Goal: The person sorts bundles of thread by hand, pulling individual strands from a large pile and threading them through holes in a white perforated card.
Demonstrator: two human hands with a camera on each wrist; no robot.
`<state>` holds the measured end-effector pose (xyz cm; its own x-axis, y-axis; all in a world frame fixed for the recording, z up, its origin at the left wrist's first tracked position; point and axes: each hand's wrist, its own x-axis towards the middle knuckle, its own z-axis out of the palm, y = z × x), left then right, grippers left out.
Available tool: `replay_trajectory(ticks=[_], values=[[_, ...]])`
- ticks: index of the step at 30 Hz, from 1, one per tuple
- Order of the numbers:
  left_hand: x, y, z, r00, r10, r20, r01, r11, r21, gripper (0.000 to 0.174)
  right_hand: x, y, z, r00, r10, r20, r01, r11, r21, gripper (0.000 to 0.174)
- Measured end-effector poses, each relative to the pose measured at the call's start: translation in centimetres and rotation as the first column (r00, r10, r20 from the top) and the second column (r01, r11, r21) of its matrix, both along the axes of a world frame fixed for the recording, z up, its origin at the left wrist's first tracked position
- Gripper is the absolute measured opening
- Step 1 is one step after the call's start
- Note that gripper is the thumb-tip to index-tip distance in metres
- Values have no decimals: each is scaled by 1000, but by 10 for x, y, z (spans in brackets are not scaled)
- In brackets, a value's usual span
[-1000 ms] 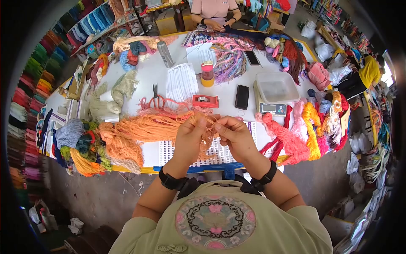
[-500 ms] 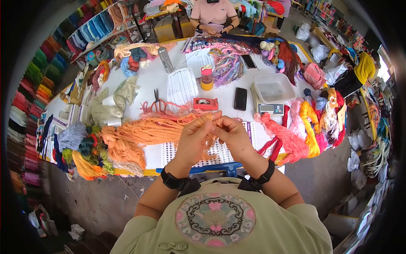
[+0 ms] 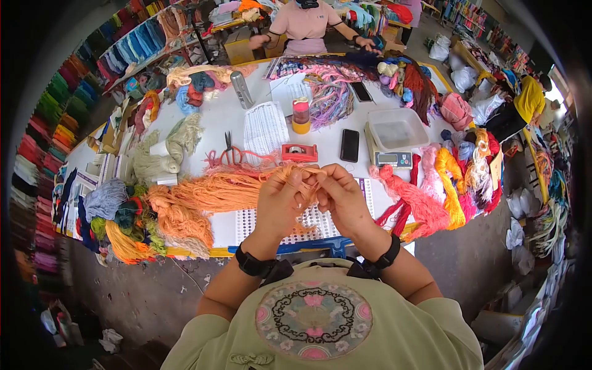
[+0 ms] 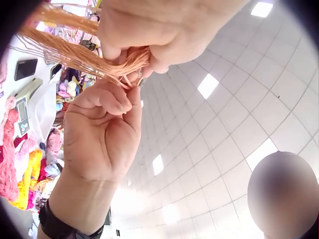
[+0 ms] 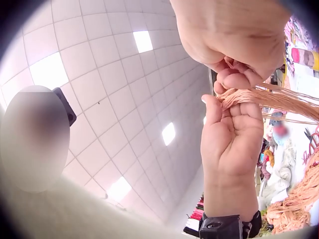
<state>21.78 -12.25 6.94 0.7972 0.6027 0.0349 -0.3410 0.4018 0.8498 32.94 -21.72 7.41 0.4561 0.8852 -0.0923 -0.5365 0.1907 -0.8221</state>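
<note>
A long skein of orange yarn (image 3: 222, 192) stretches over the table, its end raised between my two hands. My left hand (image 3: 277, 203) grips that end, fingers curled round the bundled strands (image 4: 75, 52). Close against it, my right hand (image 3: 346, 200) pinches a thin strand at the bundle's tip between thumb and fingers. In the right wrist view the yarn bundle (image 5: 274, 102) runs across the left hand's (image 5: 232, 144) fingers, and the right hand (image 5: 234, 35) hides part of the tip. Loose orange strands dangle below the hands in the head view.
Under the hands lies a white perforated sheet (image 3: 246, 225). Beyond are a red tape dispenser (image 3: 300, 153), scissors (image 3: 229, 147), a phone (image 3: 349, 145) and a scale (image 3: 393, 160) bearing a plastic tub (image 3: 398, 128). Coloured skeins (image 3: 453, 179) lie right; another person (image 3: 306, 28) is across the table.
Both hands stay together at the yarn's end; the right fingers have shifted slightly around the strand. The person across has spread both arms outward.
</note>
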Motion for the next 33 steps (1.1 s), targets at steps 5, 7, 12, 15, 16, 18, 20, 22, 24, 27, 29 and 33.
replay_trajectory(ticks=[5, 7, 12, 15, 16, 18, 20, 22, 24, 27, 29, 33], values=[[-1, -5, 14, 993, 30, 114, -7, 980, -201, 27, -2, 0, 4, 991, 12, 136, -9, 1000, -27, 10], [1, -6, 6, 996, 16, 90, -4, 990, -141, 28, -2, -1, 5, 973, 18, 229, -5, 998, -56, 10], [1, -6, 2, 996, -27, 80, 33, 997, -68, 27, 0, -3, -5, 966, 23, 256, -5, 997, -71, 9], [1, -7, 4, 996, -28, 84, 40, 988, -152, 26, 0, -3, -3, 981, 2, 193, 9, 998, -59, 9], [3, -8, 3, 996, -5, 92, 19, 989, -149, 25, 0, -3, -2, 981, 1, 193, 10, 998, -60, 9], [4, -7, 1, 995, 14, 99, 0, 989, -146, 24, 0, -4, 1, 990, 1, 141, 6, 999, -54, 9], [4, -4, -5, 998, -46, 38, 48, 998, -51, 22, 1, -3, -3, 989, 4, 149, 3, 999, -43, 10], [7, -5, -7, 999, -7, 32, 9, 999, -41, 20, 1, -3, -3, 987, 8, 159, -2, 999, -32, 11], [9, -3, -11, 999, 33, 28, -32, 999, -29, 19, 0, -3, -1, 994, 10, 107, -12, 1000, 14, 12], [8, 0, -15, 1000, 7, 2, -7, 1000, -3, 17, 4, -3, -7, 991, 27, 132, -31, 999, 30, 13], [10, -2, -9, 996, 92, -16, -90, 991, 98, 23, 3, -4, 1, 968, 87, 237, -75, 995, -59, 14], [13, 0, 1, 979, 200, 52, -204, 973, 104, 25, 4, -6, 1, 903, 174, 392, -125, 981, -147, 17]])
